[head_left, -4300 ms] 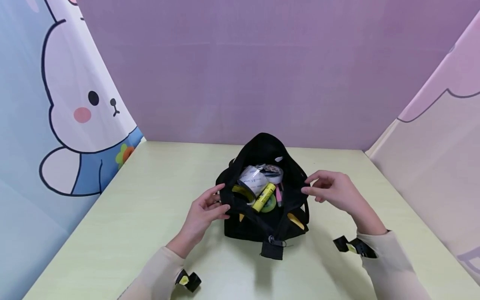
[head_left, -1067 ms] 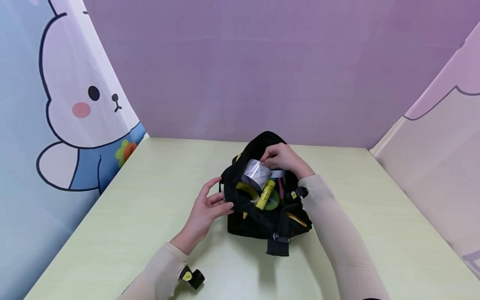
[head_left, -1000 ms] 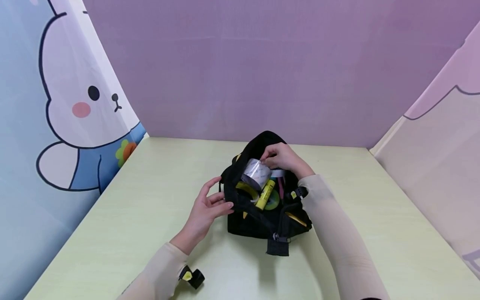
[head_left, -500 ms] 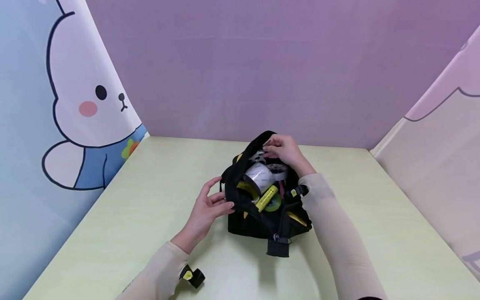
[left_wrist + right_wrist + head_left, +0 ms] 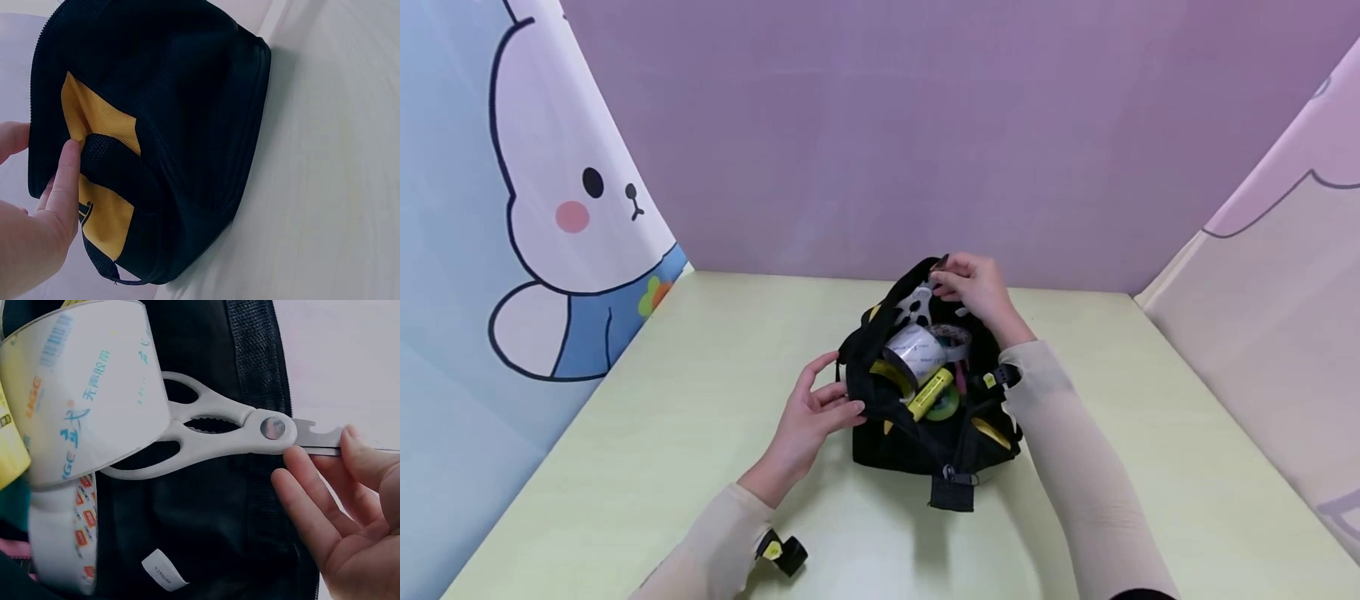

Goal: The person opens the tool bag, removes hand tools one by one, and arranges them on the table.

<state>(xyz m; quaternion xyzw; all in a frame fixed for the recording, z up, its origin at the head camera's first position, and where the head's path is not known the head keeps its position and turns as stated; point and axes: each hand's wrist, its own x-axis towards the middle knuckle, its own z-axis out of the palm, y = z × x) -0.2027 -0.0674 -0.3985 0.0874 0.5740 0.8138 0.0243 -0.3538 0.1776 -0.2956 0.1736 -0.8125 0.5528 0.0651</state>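
A black zip bag [image 5: 887, 446] with yellow patches stands unzipped on the table. My left hand [image 5: 808, 421] holds its left rim; in the left wrist view fingers [image 5: 65, 181] lie against the outside, by a black strap loop [image 5: 119, 162]. Above the far side of the opening, my right hand [image 5: 981, 292] pinches a pair of white-handled scissors [image 5: 206, 428] by the metal blades. The scissors' handles hang inside the bag, partly behind a wide roll of clear tape [image 5: 94, 394]. Beside that roll lie a narrower tape roll [image 5: 65, 534] and a yellow glue stick [image 5: 931, 394].
Deeper in the bag are a green round item [image 5: 945, 406], a pink item [image 5: 961, 377] and a yellow ring [image 5: 891, 375]. The pale table [image 5: 722, 358] spreads around the bag, with a purple backdrop [image 5: 880, 142] behind. A zip pull with tab [image 5: 952, 492] hangs at the front.
My right hand has left the right rim, reached into the bag and lifted the scissors up by the blades. The wide tape roll has shifted. My left hand stays at the left rim.
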